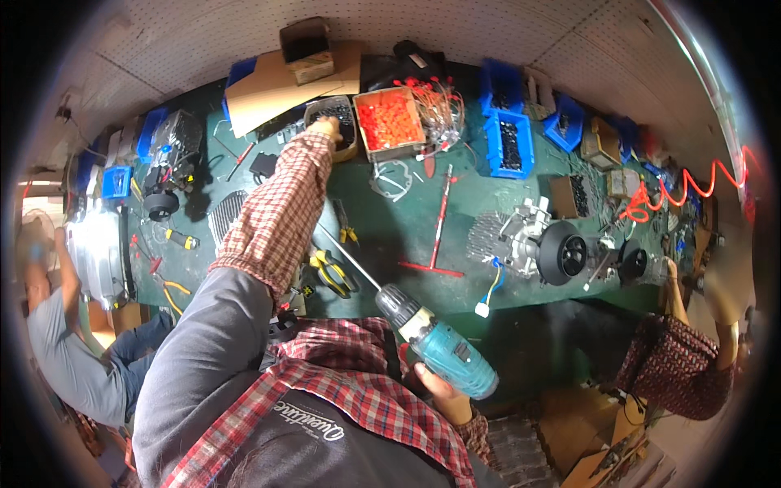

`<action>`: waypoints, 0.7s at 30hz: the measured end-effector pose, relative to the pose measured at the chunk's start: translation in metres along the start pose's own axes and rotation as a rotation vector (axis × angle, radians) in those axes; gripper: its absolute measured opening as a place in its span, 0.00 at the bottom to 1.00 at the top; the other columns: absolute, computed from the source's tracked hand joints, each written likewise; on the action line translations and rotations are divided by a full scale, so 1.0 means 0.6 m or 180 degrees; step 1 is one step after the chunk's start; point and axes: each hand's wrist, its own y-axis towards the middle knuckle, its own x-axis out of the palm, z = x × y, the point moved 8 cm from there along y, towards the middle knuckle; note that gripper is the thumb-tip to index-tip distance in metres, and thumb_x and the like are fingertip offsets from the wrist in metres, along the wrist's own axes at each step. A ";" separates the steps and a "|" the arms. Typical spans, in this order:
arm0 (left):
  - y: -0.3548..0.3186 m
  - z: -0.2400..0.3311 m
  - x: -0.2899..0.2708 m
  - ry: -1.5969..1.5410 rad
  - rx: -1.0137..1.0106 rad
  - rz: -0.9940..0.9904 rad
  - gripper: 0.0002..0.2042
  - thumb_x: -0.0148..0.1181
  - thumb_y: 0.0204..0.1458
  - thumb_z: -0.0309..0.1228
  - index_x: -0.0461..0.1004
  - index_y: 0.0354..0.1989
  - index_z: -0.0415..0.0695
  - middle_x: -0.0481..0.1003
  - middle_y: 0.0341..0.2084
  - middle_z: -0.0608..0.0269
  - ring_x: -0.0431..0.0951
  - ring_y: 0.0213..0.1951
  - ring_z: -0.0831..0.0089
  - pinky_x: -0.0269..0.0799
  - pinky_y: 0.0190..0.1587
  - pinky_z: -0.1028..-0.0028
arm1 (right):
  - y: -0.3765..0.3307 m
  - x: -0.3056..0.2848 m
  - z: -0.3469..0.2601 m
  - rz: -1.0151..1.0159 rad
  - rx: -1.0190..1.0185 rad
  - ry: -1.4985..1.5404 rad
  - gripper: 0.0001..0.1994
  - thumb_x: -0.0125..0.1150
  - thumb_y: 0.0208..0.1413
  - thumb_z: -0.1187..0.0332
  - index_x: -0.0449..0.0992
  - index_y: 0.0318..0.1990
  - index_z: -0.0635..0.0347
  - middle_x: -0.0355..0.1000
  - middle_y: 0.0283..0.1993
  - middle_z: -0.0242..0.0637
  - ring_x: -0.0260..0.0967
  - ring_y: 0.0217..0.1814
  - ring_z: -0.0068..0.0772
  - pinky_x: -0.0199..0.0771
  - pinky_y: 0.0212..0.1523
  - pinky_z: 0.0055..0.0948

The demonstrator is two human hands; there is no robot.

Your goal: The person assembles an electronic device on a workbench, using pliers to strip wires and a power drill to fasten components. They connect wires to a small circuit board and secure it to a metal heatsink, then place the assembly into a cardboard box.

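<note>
My left arm, in a red-and-white checked sleeve, stretches across the green bench (382,220). At its end my left hand (328,127) dips into a cardboard box (348,153) of small dark parts; its fingertips are too hidden to read. Low in front of my body, my right hand (440,384) is wrapped around a teal cordless drill (457,358). The drill's long thin bit slants up and left over the bench, beside yellow-and-black pliers (330,273). My left forearm partly covers a finned metal housing (226,213).
Beside the dark parts stands a box of red-orange pieces (399,152). A red T-handle tool (440,220) lies mid-bench. To the right sits a motor assembly with a black wheel (561,253). Blue bins (509,145) line the back. Other people work at both sides; a red coiled hose (691,195) hangs right.
</note>
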 end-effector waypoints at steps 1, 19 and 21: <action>-0.005 -0.010 -0.006 -0.0132 -0.0028 0.0156 0.18 0.65 0.47 0.33 0.73 0.47 0.46 0.71 0.50 0.45 0.69 0.56 0.46 0.65 0.58 0.57 | 0.008 -0.007 -0.014 0.0003 -0.0023 0.0077 0.16 0.64 0.48 0.76 0.76 0.47 0.62 0.76 0.43 0.40 0.74 0.46 0.39 0.73 0.48 0.36; -0.624 -0.118 -0.192 -0.6445 0.1092 0.0264 0.12 0.64 0.53 0.34 0.66 0.36 0.47 0.68 0.25 0.68 0.61 0.19 0.82 0.58 0.18 0.85 | 0.018 0.060 -0.175 -0.0818 0.0923 0.2616 0.22 0.62 0.48 0.78 0.71 0.54 0.67 0.75 0.48 0.46 0.75 0.41 0.32 0.76 0.43 0.30; -0.671 -0.147 -0.200 -0.6515 0.1100 0.0477 0.13 0.67 0.51 0.34 0.66 0.36 0.47 0.68 0.28 0.67 0.61 0.19 0.82 0.59 0.18 0.86 | 0.029 0.088 -0.213 -0.1013 0.0728 0.2764 0.17 0.65 0.50 0.77 0.75 0.49 0.61 0.76 0.43 0.32 0.72 0.44 0.23 0.74 0.46 0.26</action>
